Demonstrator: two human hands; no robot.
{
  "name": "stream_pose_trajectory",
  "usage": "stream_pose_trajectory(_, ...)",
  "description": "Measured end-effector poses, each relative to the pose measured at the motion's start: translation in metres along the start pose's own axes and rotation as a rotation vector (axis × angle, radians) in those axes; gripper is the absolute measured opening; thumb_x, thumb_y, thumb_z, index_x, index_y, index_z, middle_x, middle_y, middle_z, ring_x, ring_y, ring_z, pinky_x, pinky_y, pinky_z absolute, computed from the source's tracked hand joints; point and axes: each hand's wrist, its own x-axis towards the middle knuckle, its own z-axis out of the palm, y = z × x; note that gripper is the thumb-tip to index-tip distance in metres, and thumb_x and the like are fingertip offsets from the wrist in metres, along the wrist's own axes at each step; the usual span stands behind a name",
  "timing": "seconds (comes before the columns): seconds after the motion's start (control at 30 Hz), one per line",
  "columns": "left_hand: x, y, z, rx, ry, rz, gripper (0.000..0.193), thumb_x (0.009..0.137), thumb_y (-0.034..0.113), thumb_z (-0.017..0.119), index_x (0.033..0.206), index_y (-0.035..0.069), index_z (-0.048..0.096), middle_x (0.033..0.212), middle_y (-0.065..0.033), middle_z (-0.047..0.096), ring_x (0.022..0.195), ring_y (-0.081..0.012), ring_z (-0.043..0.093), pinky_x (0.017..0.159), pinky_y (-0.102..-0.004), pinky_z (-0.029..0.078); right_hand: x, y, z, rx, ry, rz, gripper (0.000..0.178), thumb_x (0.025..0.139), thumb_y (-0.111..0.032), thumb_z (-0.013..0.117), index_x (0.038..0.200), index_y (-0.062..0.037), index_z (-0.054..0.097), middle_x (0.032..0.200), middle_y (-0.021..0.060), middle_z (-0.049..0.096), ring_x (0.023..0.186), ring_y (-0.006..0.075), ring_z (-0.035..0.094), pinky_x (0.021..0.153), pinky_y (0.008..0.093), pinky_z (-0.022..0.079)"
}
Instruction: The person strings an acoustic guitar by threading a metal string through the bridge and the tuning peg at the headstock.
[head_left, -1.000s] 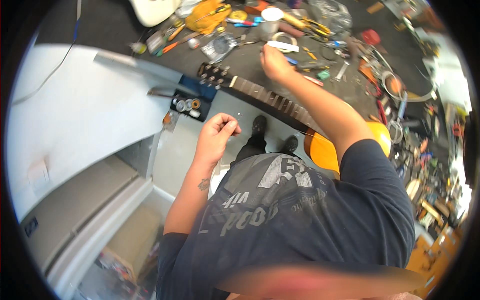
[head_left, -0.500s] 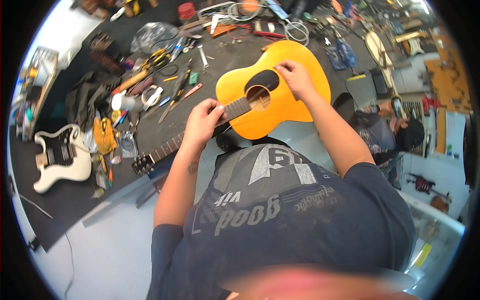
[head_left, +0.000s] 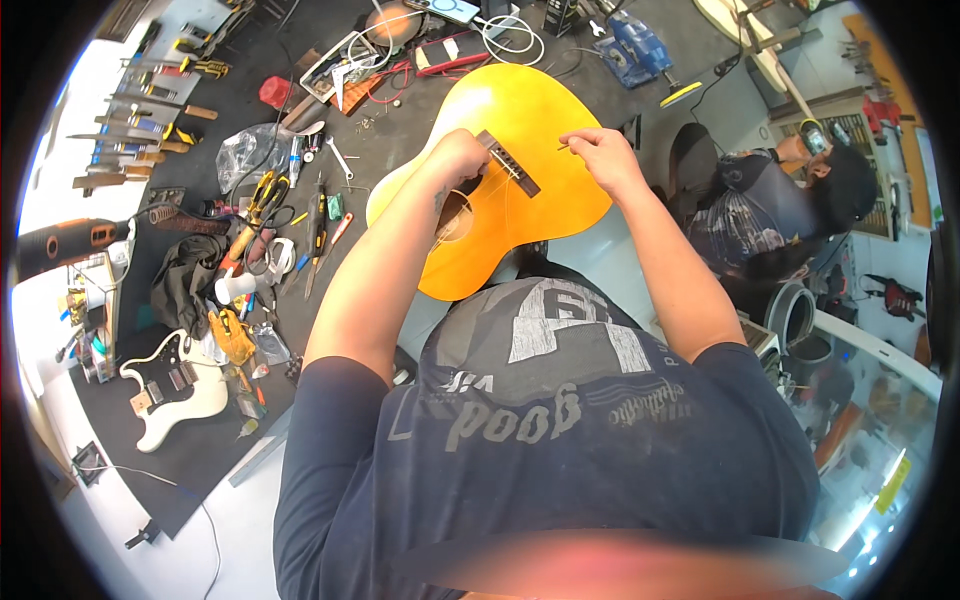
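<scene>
A yellow acoustic guitar [head_left: 556, 205] lies face up before me, its body on the bench's near edge. Over its face, beside the dark bridge [head_left: 520, 172], my left hand [head_left: 460, 158] is curled closed. What its fingers hold is hidden. Thin strings stand loose about the bridge, and my left forearm covers part of the sound hole [head_left: 455, 216] and the neck. Above the guitar's right end, my right hand [head_left: 606, 160] pinches a small dark piece between thumb and fingertips, too small to name.
Pliers [head_left: 262, 200], screwdrivers, a wrench [head_left: 341, 160] and a plastic bag [head_left: 245, 155] crowd the bench to the left. A white electric guitar body [head_left: 180, 392] lies farther left. Blue clamp-like tool [head_left: 635, 48] stands behind. Another person [head_left: 760, 205] sits at the right.
My left hand has left the neck and come to the bridge. My right hand has moved away from the middle of the guitar's top toward its right end. The view has shifted.
</scene>
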Motion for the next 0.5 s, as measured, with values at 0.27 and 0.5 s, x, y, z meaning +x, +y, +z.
stream_pose_trajectory(0.27, -0.049, 0.091, 0.009, 0.099, -0.004, -0.226, 0.016, 0.083, 0.006, 0.065, 0.068, -0.001, 0.068, 0.059, -0.0087, 0.059, 0.048, -0.0198, 0.051, 0.047, -0.0364, 0.038, 0.041, 0.04, -0.014, -0.006, -0.076, -0.043, 0.033, 0.097, -0.028, 0.066, 0.114, -0.0021, 0.077, 0.109, 0.0142, 0.078, 0.099, 0.0247, 0.073, 0.089, 0.0352, 0.054)
stream_pose_trajectory(0.5, -0.056, 0.103, 0.01, 0.069, 0.012, -0.309, 0.022, 0.087, 0.016, 0.071, 0.074, -0.001, 0.071, 0.065, -0.0088, 0.063, 0.055, -0.0189, 0.055, 0.051, -0.0358, 0.041, 0.066, 0.028, 0.006, 0.127, -0.255, -0.08, 0.029, 0.095, -0.021, 0.071, 0.112, 0.0009, 0.077, 0.107, 0.0172, 0.078, 0.098, 0.0236, 0.073, 0.087, 0.0359, 0.055)
